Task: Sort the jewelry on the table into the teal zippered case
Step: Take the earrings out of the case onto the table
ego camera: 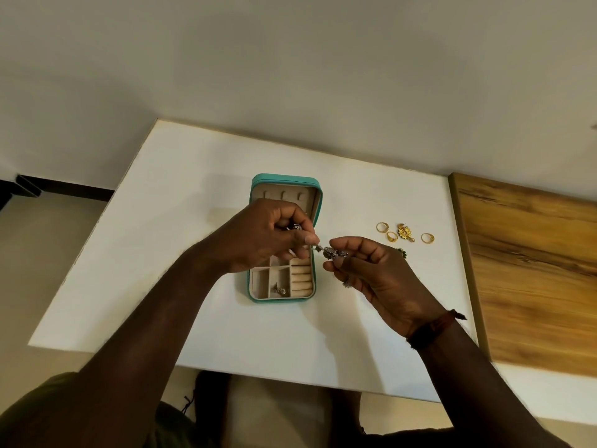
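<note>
White counter (193,221), seen from above. Teal zippered case (281,179) lies open mid-counter, lid on the far side, base near, beige lining throughout. Lid interior shows 3 small hooks. The base has open compartments on the left and a column of ring rolls (302,281) on the right. 1 small silvery item (279,289) sits in the near middle compartment. Left hand (265,237) hovers over the middle of the case, covering the hinge area. Its fingers are curled, with thumb and forefinger pinching the left end of a silver piece (332,252). Something small, dark and sparkly shows inside that curl; cannot tell what. Right hand (381,279) is just right of the case, above the counter, thumb and forefinger pinching the right end of the same silver piece. That piece spans the gap between the 2 hands, just beside the case's right edge. Another small silvery bit (347,282) shows under the right hand's lower fingers; held or lying on the counter, cannot tell. A dark cord (433,328) wraps the right wrist. Farther right on the counter lie 3 gold rings (427,238) and 1 gold flower-shaped piece (404,232) in a loose cluster. A small greenish item (401,252) peeks out behind the right hand. A wooden panel (533,270) adjoins the counter's right edge.
</note>
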